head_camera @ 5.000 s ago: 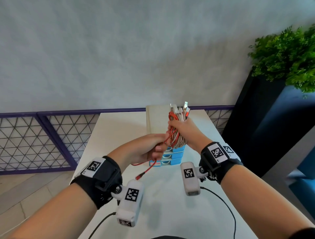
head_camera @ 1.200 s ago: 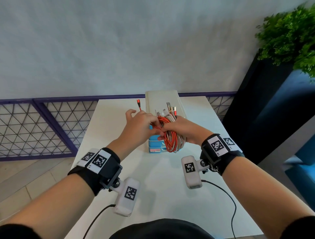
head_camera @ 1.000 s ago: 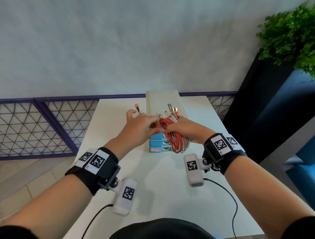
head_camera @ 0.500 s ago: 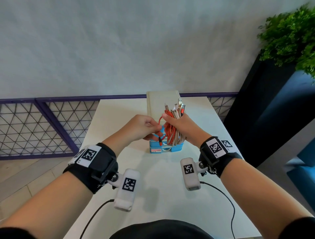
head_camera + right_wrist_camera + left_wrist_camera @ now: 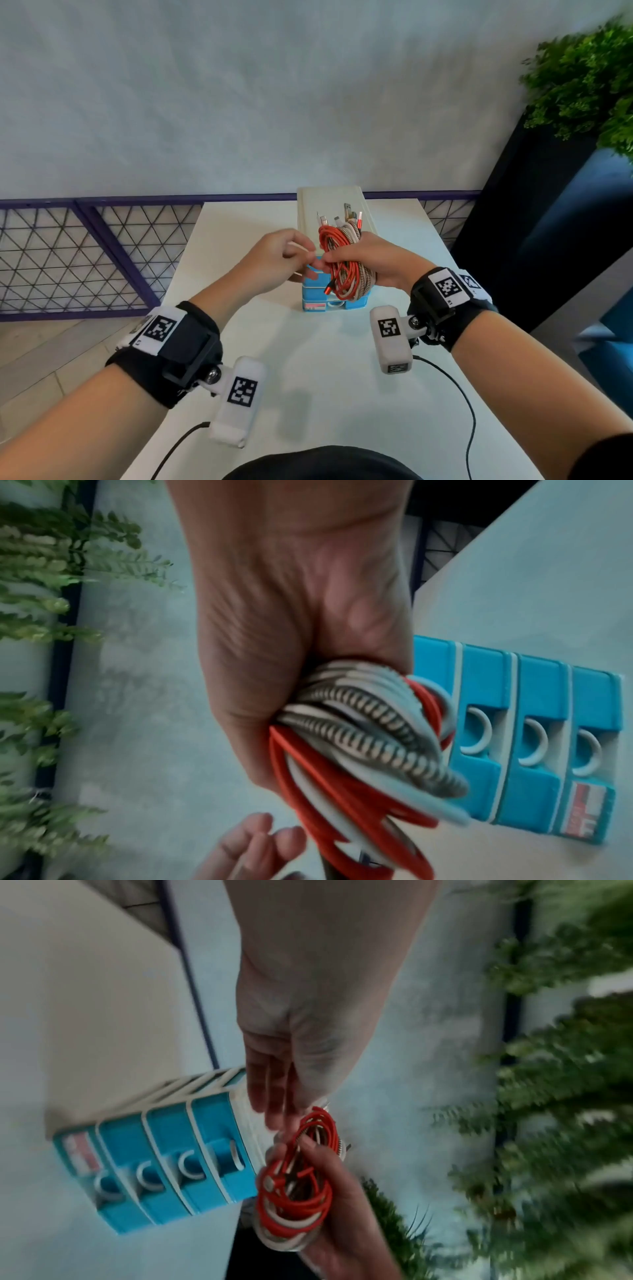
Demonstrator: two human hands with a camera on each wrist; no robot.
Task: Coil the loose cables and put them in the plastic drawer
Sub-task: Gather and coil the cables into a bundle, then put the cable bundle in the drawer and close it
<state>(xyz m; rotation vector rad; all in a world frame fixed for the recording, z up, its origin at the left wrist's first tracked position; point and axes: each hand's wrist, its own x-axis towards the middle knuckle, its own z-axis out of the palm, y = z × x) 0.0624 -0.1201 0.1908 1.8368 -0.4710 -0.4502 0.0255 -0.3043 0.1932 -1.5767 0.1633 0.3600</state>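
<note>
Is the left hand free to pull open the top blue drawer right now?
Probably yes: the left hand holds no bundle and sits beside the top drawer, whose handle shows uncovered. The right hand holds the coiled cables.

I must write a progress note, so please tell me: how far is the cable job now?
Done: the cables look wound into one coiled bundle.
In hand: the right hand grips that bundle above the table, and the left hand meets it at the red loops, where a red plug end hangs free.
Left: the drawer unit shows all drawers closed, so one must be opened and the bundle put inside.
</note>
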